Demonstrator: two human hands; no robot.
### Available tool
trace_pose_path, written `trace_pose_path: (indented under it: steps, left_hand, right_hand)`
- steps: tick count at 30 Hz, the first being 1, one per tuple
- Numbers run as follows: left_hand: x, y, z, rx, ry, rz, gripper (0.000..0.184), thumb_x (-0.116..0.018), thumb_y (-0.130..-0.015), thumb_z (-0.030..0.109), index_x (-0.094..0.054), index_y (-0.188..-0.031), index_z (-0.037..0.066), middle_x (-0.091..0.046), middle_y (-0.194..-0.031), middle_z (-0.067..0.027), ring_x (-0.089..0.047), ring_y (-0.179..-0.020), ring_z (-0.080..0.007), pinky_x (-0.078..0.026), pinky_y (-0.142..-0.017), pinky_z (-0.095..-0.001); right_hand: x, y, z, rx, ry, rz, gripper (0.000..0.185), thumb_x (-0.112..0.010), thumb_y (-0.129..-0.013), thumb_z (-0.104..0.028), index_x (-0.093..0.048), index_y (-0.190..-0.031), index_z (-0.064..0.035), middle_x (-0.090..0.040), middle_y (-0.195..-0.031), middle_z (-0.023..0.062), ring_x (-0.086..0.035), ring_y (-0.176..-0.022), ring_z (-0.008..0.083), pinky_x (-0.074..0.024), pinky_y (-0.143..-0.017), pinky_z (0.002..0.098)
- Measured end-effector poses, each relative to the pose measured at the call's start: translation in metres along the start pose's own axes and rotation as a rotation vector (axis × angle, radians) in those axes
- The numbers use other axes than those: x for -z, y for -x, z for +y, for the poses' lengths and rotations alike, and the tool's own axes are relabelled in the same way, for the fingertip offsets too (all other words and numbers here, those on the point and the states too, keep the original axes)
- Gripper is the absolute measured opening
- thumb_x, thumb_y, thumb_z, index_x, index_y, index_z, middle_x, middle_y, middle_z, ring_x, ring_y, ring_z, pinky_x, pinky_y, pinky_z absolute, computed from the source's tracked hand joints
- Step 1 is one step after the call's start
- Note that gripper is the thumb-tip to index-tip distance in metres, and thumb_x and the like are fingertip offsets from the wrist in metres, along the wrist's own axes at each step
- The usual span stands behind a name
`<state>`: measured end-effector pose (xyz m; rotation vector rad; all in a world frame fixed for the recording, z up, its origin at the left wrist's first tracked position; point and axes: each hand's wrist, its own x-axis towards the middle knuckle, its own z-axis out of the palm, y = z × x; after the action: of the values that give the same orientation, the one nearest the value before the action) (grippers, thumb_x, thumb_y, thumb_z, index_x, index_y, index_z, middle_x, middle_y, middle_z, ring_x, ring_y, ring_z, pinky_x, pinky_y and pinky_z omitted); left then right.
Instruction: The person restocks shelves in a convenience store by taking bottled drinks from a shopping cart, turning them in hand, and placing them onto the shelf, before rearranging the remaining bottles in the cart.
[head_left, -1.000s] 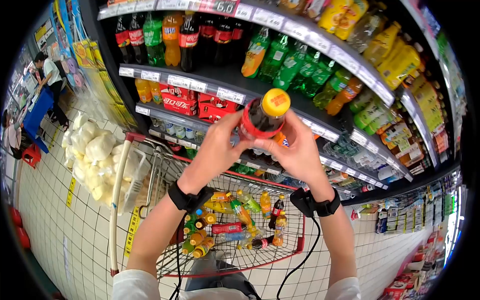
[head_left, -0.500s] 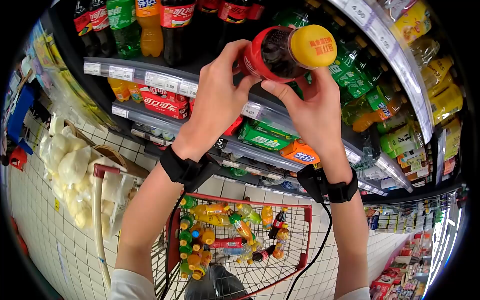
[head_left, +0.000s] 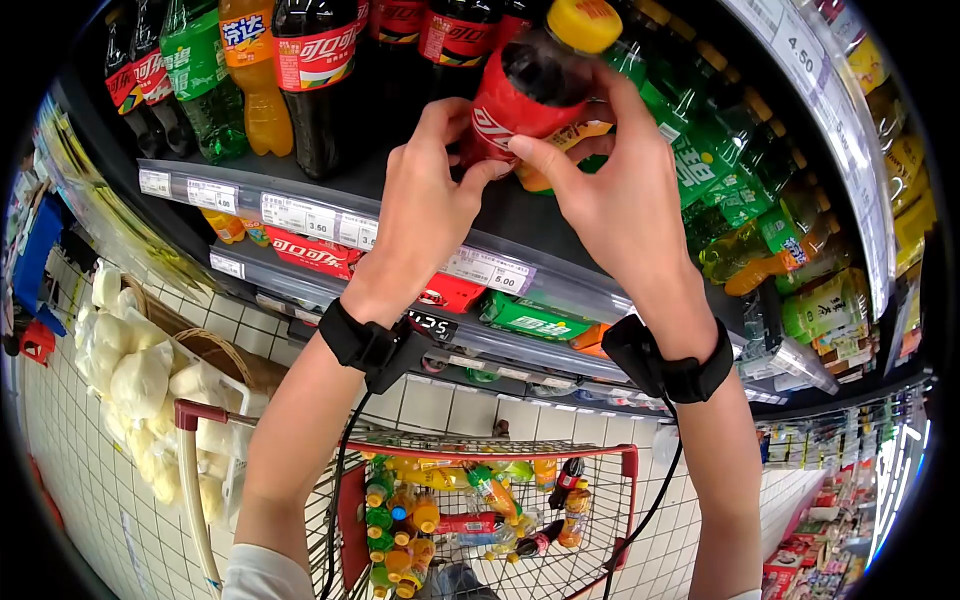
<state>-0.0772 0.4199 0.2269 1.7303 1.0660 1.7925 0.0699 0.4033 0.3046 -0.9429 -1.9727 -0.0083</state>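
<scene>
Between my two hands is a cola bottle with a red label and a yellow cap, tilted with its cap up and to the right, at the shelf. My left hand pinches its lower left side; some fingertips are hidden behind it. On the other side, my right hand has its thumb on the label and its fingers around the right edge. Behind the right fingers an orange-labelled item partly shows. Black straps with cables circle both wrists.
Cola, orange soda and green soda bottles line the shelf, whose price-tag edge runs below my hands. Underneath, a red-rimmed shopping cart holds many bottles. Bagged white goods stand at left.
The cola bottle has tipped more upright and moved up and left, so its label faces me more. Both hands still hold it. The view has shifted, with the cart now lower.
</scene>
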Motion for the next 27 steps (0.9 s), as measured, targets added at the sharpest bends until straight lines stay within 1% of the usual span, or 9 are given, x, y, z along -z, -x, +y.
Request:
trace_pose_path:
  steps: [2,4,5,7,9,15,18,20,27]
  left_hand:
    - [-0.001,-0.005,-0.006,-0.015,-0.003,-0.001,0.041,-0.074,-0.079,0.000,-0.056,-0.116,-0.006,-0.069,-0.105,-0.0227,-0.071,-0.090,-0.0334,-0.056,-0.073,-0.0358]
    - [-0.001,-0.011,-0.009,-0.030,-0.009,-0.006,0.041,-0.074,-0.079,0.001,-0.056,-0.115,-0.006,-0.068,-0.106,-0.0238,-0.070,-0.090,-0.0341,-0.055,-0.073,-0.0357]
    - [-0.001,-0.014,-0.008,0.030,-0.020,-0.045,0.043,-0.075,-0.080,0.001,-0.057,-0.118,-0.006,-0.069,-0.106,-0.0216,-0.070,-0.093,-0.0304,-0.057,-0.076,-0.0344]
    - [-0.003,-0.019,-0.009,0.088,-0.030,-0.081,0.045,-0.075,-0.080,0.002,-0.057,-0.120,-0.006,-0.070,-0.107,-0.0193,-0.070,-0.096,-0.0267,-0.058,-0.080,-0.0331]
    - [-0.007,-0.020,-0.013,-0.007,-0.219,-0.007,0.043,-0.076,-0.080,0.003,-0.059,-0.118,-0.007,-0.070,-0.102,-0.0203,-0.070,-0.093,-0.0284,-0.058,-0.077,-0.0334]
    - [-0.016,-0.023,-0.010,0.008,-0.263,0.029,0.042,-0.076,-0.079,0.003,-0.060,-0.115,-0.009,-0.069,-0.098,-0.0230,-0.070,-0.088,-0.0318,-0.057,-0.073,-0.0347]
    - [-0.023,-0.022,-0.012,0.030,-0.252,0.056,0.039,-0.076,-0.079,0.002,-0.059,-0.112,-0.010,-0.069,-0.097,-0.0245,-0.070,-0.087,-0.0342,-0.056,-0.074,-0.0365]
    - [-0.027,-0.023,-0.015,0.023,-0.259,0.073,0.038,-0.075,-0.079,0.002,-0.059,-0.111,-0.010,-0.069,-0.097,-0.0250,-0.070,-0.087,-0.0353,-0.056,-0.074,-0.0373]
    - [-0.037,-0.027,-0.014,0.045,-0.300,0.111,0.034,-0.074,-0.080,0.001,-0.058,-0.109,-0.010,-0.069,-0.096,-0.0253,-0.069,-0.088,-0.0371,-0.056,-0.076,-0.0388]
  right_hand:
    - [0.002,-0.012,-0.002,-0.033,0.074,0.002,0.063,-0.084,-0.073,-0.013,-0.051,-0.122,0.0095,-0.066,-0.097,0.0227,-0.069,-0.080,0.0328,-0.0553,-0.071,0.0382]
    - [0.002,-0.022,-0.003,-0.104,0.215,-0.053,0.062,-0.084,-0.075,-0.020,-0.056,-0.123,0.0087,-0.070,-0.095,0.0148,-0.069,-0.081,0.0186,-0.0551,-0.065,0.0298]
    - [0.003,-0.026,-0.003,-0.102,0.217,-0.062,0.060,-0.083,-0.075,-0.022,-0.058,-0.120,0.0086,-0.070,-0.087,0.0156,-0.070,-0.075,0.0208,-0.0553,-0.064,0.0312]
    - [0.004,-0.032,0.000,-0.125,0.236,-0.077,0.059,-0.083,-0.075,-0.022,-0.059,-0.119,0.0085,-0.071,-0.088,0.0164,-0.070,-0.072,0.0219,-0.0554,-0.063,0.0320]
    - [0.002,-0.037,0.002,-0.148,0.256,-0.092,0.057,-0.083,-0.076,-0.022,-0.059,-0.118,0.0084,-0.071,-0.089,0.0172,-0.070,-0.070,0.0230,-0.0556,-0.063,0.0329]
    - [-0.002,-0.050,0.003,-0.074,0.398,-0.039,0.045,-0.078,-0.079,-0.020,-0.061,-0.108,0.0094,-0.070,-0.083,0.0215,-0.070,-0.070,0.0323,-0.0549,-0.064,0.0379]
    - [-0.006,-0.056,0.005,-0.219,0.432,-0.125,0.041,-0.076,-0.080,-0.019,-0.060,-0.104,0.0100,-0.068,-0.080,0.0237,-0.069,-0.072,0.0385,-0.0543,-0.064,0.0397]
    - [-0.009,-0.059,0.008,-0.246,0.465,-0.111,0.038,-0.074,-0.082,-0.019,-0.059,-0.100,0.0104,-0.067,-0.081,0.0271,-0.067,-0.076,0.0437,-0.0547,-0.068,0.0429]
    - [-0.018,-0.060,0.018,-0.152,0.527,-0.083,0.038,-0.069,-0.085,-0.019,-0.057,-0.100,0.0138,-0.064,-0.084,0.0339,-0.064,-0.086,0.0483,-0.0544,-0.074,0.0489]
